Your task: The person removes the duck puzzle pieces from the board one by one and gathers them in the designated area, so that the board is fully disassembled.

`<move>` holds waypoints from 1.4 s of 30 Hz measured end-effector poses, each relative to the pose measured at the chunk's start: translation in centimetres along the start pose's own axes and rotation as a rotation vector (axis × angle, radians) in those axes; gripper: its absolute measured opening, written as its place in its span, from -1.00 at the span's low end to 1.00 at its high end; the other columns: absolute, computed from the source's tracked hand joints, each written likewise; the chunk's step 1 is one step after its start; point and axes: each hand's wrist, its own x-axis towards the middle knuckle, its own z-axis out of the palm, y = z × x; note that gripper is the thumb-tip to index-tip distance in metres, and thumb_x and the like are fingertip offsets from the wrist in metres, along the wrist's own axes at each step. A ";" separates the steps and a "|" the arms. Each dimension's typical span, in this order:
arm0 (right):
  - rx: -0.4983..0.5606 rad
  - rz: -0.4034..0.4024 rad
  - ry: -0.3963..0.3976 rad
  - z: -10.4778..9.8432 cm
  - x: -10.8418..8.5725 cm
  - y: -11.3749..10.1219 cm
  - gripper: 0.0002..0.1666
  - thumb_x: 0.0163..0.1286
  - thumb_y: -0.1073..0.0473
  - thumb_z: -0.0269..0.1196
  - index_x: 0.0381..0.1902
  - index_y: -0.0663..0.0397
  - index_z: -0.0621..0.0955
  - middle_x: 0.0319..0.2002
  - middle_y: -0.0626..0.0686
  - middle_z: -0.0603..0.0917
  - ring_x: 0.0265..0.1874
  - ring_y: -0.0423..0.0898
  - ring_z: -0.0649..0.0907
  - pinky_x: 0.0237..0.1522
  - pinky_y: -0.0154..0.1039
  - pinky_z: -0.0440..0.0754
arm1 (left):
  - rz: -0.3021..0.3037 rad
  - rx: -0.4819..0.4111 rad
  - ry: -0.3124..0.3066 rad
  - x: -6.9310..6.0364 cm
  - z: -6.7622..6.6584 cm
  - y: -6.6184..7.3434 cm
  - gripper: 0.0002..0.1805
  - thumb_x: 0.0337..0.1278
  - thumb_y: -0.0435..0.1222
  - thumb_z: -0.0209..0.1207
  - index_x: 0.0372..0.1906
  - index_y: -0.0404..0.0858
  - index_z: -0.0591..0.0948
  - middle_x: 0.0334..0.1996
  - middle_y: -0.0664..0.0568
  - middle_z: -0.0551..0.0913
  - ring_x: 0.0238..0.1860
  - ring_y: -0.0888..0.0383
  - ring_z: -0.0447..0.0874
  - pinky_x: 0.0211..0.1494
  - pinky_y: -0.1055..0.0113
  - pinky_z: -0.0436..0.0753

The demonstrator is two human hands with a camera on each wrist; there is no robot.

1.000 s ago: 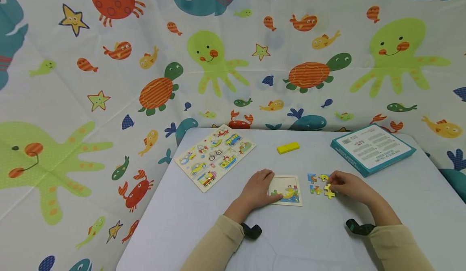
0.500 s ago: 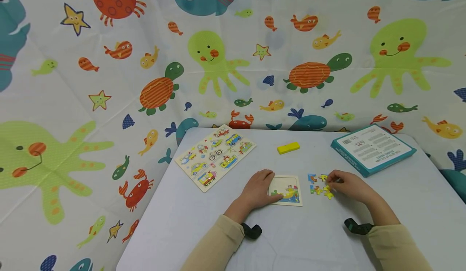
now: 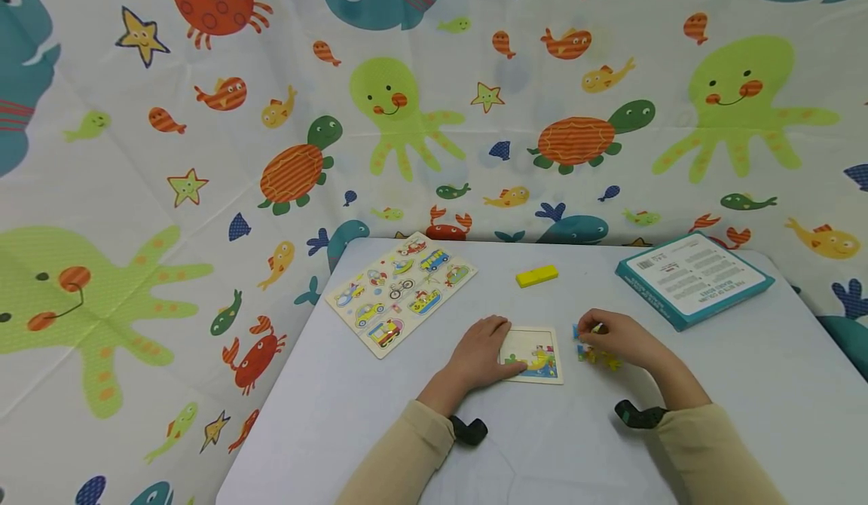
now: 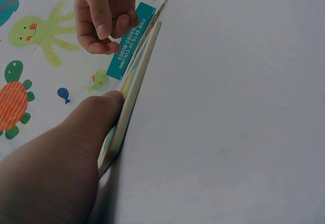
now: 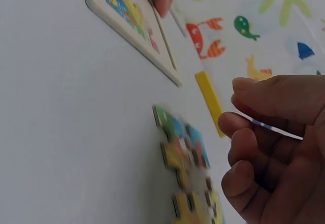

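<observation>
My left hand (image 3: 478,350) holds the left side of a small wooden jigsaw tray (image 3: 532,339), thumb over its near part and fingers at the far left corner. A picture fills the tray's lower part; bare wood shows above. Right of the tray lie several loose jigsaw pieces (image 3: 613,363), blue and yellow, partly hidden by my right hand (image 3: 624,337). In the right wrist view that hand hovers beside the pieces (image 5: 175,155), apart from them. Its fingers (image 5: 241,150) are loosely curled, and nothing shows between thumb and fingertips.
A wooden board (image 3: 400,294) with vehicle pictures lies at the back left. A yellow block (image 3: 537,276) sits behind the tray, and a teal box (image 3: 695,275) stands at the back right. A patterned cloth (image 3: 434,136) hangs behind the white table (image 3: 325,430).
My right hand has moved left and slightly away from me, from the right-hand piece to above the group. That yellow piece shifted slightly left earlier. My left hand and the tray stay put.
</observation>
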 end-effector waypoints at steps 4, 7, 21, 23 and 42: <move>0.000 -0.019 -0.029 0.9 0.5 -1.2 -0.76 0.38 0.06 0.29 -0.06 -0.01 0.60 -0.18 0.01 0.62 -0.27 -0.06 0.54 -0.24 -0.25 0.55 | -0.004 -0.001 -0.003 0.0 -0.1 0.0 0.00 0.11 0.44 0.00 0.50 -0.11 0.27 0.46 0.11 0.27 0.48 0.16 0.20 0.58 0.21 0.20; 0.003 -0.041 -0.049 1.6 1.0 -2.0 -0.74 0.35 0.07 0.31 -0.04 -0.02 0.61 -0.18 0.00 0.62 -0.28 -0.07 0.53 -0.27 -0.26 0.56 | -0.005 0.004 0.001 0.1 -0.1 0.0 0.00 0.11 0.45 0.00 0.50 -0.11 0.27 0.46 0.12 0.28 0.48 0.16 0.20 0.57 0.21 0.20; -0.034 -0.102 -0.091 4.0 2.5 -3.2 -0.70 0.28 0.06 0.38 -0.05 -0.04 0.64 -0.11 -0.03 0.63 -0.19 -0.08 0.52 -0.13 -0.23 0.57 | 0.015 0.009 0.006 0.3 0.2 -0.2 0.00 0.11 0.45 -0.01 0.48 -0.12 0.30 0.43 0.11 0.31 0.47 0.15 0.23 0.56 0.19 0.23; -0.050 -0.096 -0.084 4.1 2.6 -3.2 -0.72 0.29 0.07 0.38 -0.06 -0.06 0.64 -0.12 -0.04 0.62 -0.19 -0.09 0.52 -0.12 -0.23 0.56 | 0.017 0.009 0.006 0.3 0.2 -0.2 0.00 0.10 0.46 -0.01 0.48 -0.12 0.30 0.43 0.11 0.31 0.46 0.15 0.23 0.56 0.19 0.23; -0.124 -0.047 -0.069 5.4 2.5 -4.4 -0.80 0.17 0.18 0.44 -0.27 -0.06 0.63 -0.21 0.00 0.51 -0.27 -0.08 0.46 -0.21 -0.23 0.48 | 0.028 0.034 0.030 0.1 0.0 -0.1 -0.02 0.13 0.43 0.00 0.47 -0.15 0.31 0.41 0.09 0.33 0.45 0.14 0.26 0.54 0.20 0.27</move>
